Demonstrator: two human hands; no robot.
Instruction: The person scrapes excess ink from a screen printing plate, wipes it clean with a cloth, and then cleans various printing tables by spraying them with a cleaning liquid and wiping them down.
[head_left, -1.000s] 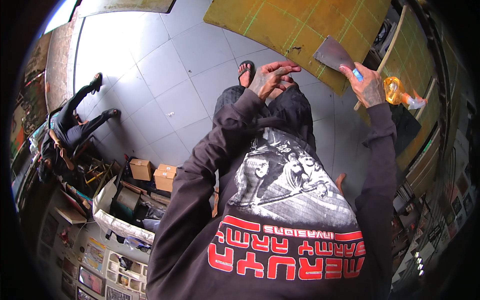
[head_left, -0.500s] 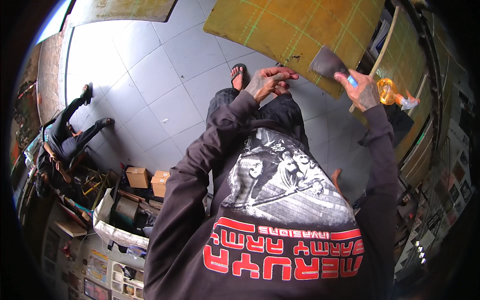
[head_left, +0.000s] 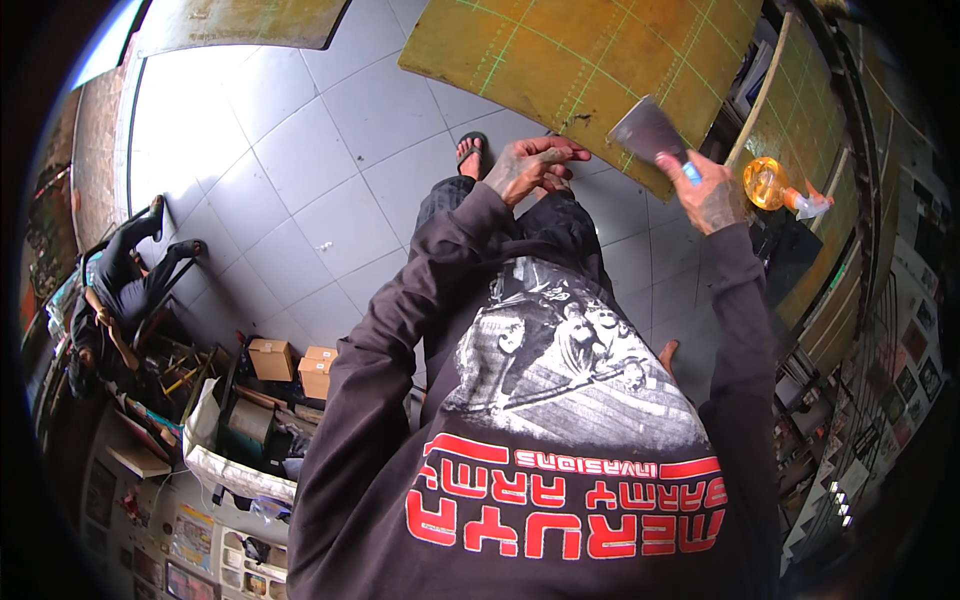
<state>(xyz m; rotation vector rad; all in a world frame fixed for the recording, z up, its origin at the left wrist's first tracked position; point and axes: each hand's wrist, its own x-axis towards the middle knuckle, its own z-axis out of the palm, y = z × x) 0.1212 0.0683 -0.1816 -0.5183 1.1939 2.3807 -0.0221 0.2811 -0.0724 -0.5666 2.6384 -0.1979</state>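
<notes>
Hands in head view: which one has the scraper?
The right hand: its fingers wrap the handle of the scraper, blue showing beside the thumb. No tool shows in the left hand.

A gridded tabletop (head_left: 600,60) extends ahead; a second tabletop (head_left: 800,110) bears an orange bottle (head_left: 764,183).

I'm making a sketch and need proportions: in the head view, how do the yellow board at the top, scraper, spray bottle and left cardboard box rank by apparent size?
1. Yellow board
2. Scraper and spray bottle: too alike to rank
3. Left cardboard box, though it looks farther from the camera
</notes>
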